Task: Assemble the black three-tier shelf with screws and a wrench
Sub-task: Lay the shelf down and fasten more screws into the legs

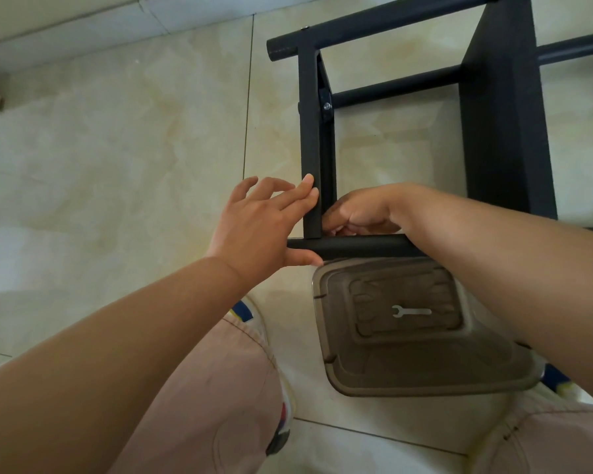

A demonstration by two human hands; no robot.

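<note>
The black shelf frame (500, 114) lies on its side on the tiled floor. One shelf board (310, 131) runs from a far tube down to the near black tube (363, 246). My left hand (261, 224) is spread open, its fingertips touching the board's outer face and its thumb under the near tube. My right hand (360, 212) is curled at the inner corner where board and tube meet; what its fingertips pinch is hidden. A silver screw (326, 105) sits in a bracket higher up the board. A small silver wrench (410, 311) lies in a brown plastic tray (425, 371).
The tray sits on the floor between my knees, just below the near tube. A second wide black board (507, 138) crosses the frame at right. My shoes show beside the tray. Open floor tiles (117, 148) lie to the left.
</note>
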